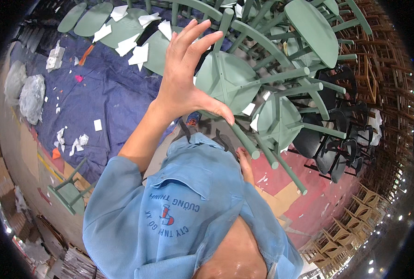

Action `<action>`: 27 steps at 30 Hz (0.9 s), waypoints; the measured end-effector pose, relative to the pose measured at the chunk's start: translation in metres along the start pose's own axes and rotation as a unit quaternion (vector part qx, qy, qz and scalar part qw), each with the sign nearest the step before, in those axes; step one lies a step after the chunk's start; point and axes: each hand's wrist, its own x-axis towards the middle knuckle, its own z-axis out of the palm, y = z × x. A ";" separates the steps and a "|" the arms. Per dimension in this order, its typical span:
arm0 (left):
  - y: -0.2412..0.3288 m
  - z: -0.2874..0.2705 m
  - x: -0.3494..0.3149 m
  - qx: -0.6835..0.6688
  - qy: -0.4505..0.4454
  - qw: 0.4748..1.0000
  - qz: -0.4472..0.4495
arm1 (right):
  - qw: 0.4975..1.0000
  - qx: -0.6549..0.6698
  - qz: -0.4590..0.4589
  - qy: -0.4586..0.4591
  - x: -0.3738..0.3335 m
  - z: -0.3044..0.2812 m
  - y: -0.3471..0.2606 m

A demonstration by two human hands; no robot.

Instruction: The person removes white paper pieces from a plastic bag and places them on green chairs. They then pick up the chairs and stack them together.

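My left hand [188, 69] is raised in front of me with its fingers and thumb spread, and nothing is in it. Behind it, in the picture, are an upturned green chair seat [228, 79] and its legs; whether the thumb touches a leg I cannot tell. My right hand [245, 165] hangs low beside the hem of my blue jacket [193, 186], partly hidden, its visible fingers stretched out and holding nothing I can see. Close by on the right lies another upturned green chair [279, 118], its legs pointing toward me.
Green chairs [311, 30] are piled ahead, with white paper pieces [138, 55] on several seats. A blue sheet [100, 97] covers the floor at left. Plastic bundles [32, 98] and a small green stool-like piece [70, 195] stand left; black chairs [337, 158] and wooden frames [351, 223] line the right.
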 end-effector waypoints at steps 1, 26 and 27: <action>0.009 0.000 -0.006 0.008 -0.007 1.000 -0.001 | 1.000 0.005 -0.010 -0.006 -0.003 -0.004 0.004; 0.245 0.087 -0.254 -0.232 -0.166 0.817 -0.502 | 0.746 -0.003 -0.596 -0.298 -0.217 -0.068 -0.103; 0.249 0.085 -0.263 -0.254 -0.138 0.805 -0.518 | 0.743 0.005 -0.594 -0.309 -0.218 -0.063 -0.098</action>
